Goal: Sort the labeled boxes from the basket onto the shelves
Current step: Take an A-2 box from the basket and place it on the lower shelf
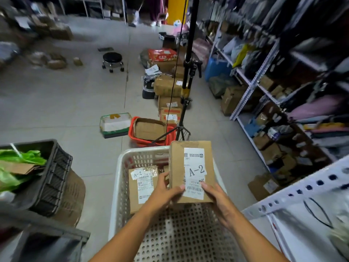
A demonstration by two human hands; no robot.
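Note:
A brown cardboard box point(176, 167) with a white label reading "A-2" is held above the white perforated basket point(120, 186). My left hand point(164, 191) grips its lower left edge and my right hand point(217, 199) grips its lower right corner. A second brown box point(141, 188), also labelled "A-2", lies inside the basket against its left wall. White metal shelves point(253, 84) full of parcels run along the right side.
A white shelf beam point(302, 191) juts in at the lower right. A black crate point(51, 176) with green bags stands at the left. Beyond the basket are a red basket point(132, 132), a tripod point(183, 118), stacked cartons point(168, 86) and a black stool point(113, 61).

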